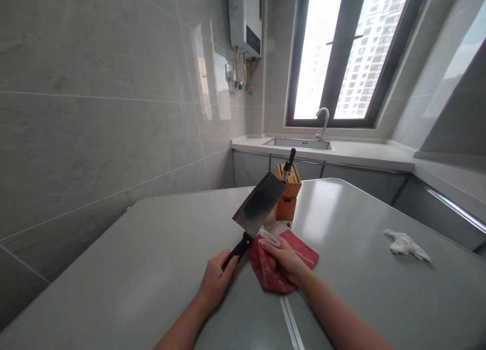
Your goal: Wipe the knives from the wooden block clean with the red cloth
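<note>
My left hand (217,278) is closed around the black handle of a cleaver (258,205). The broad metal blade points up and away from me, tilted to the right, and its far corner overlaps the view of a wooden knife block (288,190). Bunched in my right hand (286,259) is a red and white cloth (266,271), close to where blade and handle meet. Part of the cloth spreads to the right, over the table. One black-handled knife (290,162) stands in the block.
A crumpled white tissue (406,244) lies on the pale table (170,259) at the right. Behind the table runs a counter (364,150) with a sink (299,144) and faucet (323,122) below a window. A water heater (246,21) hangs on the tiled wall.
</note>
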Tool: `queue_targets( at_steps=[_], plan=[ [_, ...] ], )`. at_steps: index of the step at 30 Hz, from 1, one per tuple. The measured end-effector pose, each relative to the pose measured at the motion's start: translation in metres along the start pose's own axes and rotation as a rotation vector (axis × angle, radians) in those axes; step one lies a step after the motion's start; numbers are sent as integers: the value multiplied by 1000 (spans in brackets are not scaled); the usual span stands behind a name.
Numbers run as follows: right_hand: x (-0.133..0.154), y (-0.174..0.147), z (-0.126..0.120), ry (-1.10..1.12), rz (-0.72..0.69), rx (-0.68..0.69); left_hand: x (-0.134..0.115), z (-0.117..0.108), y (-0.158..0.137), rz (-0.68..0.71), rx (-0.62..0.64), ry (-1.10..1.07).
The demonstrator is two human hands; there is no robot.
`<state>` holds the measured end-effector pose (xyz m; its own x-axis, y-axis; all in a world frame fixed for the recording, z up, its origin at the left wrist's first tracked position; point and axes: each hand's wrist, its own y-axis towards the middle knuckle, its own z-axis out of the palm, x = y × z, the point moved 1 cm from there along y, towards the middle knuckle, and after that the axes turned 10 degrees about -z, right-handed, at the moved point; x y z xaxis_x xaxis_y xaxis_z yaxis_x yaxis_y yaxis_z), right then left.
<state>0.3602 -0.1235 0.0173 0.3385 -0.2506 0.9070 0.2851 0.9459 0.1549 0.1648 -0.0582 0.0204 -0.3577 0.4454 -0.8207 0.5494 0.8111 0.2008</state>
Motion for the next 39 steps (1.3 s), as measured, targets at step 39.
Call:
queue_targets(
  at_steps=[39],
  plan=[
    [6,-3,7,-59,-23,-129,-1,4,-3,68,170,158]
  ],
)
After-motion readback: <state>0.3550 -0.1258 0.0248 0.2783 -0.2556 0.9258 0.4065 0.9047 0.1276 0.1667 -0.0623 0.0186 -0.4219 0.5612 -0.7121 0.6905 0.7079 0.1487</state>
